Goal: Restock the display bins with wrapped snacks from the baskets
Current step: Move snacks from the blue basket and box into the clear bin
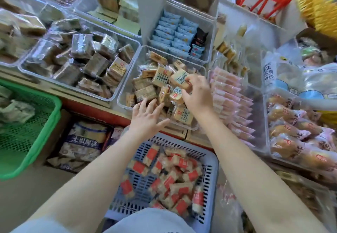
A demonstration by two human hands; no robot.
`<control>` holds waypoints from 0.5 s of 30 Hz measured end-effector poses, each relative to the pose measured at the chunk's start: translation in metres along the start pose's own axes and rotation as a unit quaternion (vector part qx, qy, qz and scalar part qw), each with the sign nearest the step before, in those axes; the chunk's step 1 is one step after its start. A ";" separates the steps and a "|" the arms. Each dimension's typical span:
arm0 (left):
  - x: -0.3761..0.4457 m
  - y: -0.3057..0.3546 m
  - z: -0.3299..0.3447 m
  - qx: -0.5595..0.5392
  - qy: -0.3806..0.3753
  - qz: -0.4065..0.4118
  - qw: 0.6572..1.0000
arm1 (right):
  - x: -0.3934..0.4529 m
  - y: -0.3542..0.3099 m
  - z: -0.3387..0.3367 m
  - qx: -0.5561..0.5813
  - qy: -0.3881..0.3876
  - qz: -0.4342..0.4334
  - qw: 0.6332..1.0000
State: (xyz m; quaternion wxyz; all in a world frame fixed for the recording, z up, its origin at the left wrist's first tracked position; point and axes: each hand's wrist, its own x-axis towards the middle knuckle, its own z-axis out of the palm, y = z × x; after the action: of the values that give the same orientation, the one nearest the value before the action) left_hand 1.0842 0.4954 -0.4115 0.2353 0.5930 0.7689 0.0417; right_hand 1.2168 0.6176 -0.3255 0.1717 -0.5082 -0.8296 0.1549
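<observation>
Right hand (197, 94), grip pinching a tan wrapped snack (179, 80) over the clear display bin (127, 86), left hand (147, 117) flat with fingers spread at its near rim, blue basket (211, 159) of red-labelled snacks below, partly hidden by arms, upper bins blurred.

The clear plastic display bin of tan wrapped snacks (127, 94) stands centre. The blue slotted plastic basket (209, 159) lies before it, the clear bin of pale-blue packets (209, 37) behind it. The clear bin of brown wrapped cakes (36, 72) lies left; the green mesh basket (45, 123) sits before that. The clear bin of pink packets (259, 116) lies right.
</observation>
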 end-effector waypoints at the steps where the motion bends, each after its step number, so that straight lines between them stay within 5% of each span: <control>1: 0.000 0.000 0.001 -0.003 0.000 -0.001 1.000 | 0.006 -0.001 0.010 -0.047 -0.013 -0.014 0.999; 9: 0.005 -0.002 0.003 -0.016 0.007 0.000 1.000 | 0.015 -0.007 0.046 -0.132 -0.071 -0.097 0.984; 15: 0.003 -0.002 0.000 -0.015 0.003 -0.009 1.000 | 0.010 -0.009 0.023 -0.141 -0.136 -0.028 0.980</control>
State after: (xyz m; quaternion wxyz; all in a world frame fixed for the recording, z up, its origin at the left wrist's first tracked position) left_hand 1.0818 0.4981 -0.4128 0.2421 0.5825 0.7742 0.0528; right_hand 1.1958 0.6208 -0.3406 -0.0119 -0.4785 -0.8724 0.0991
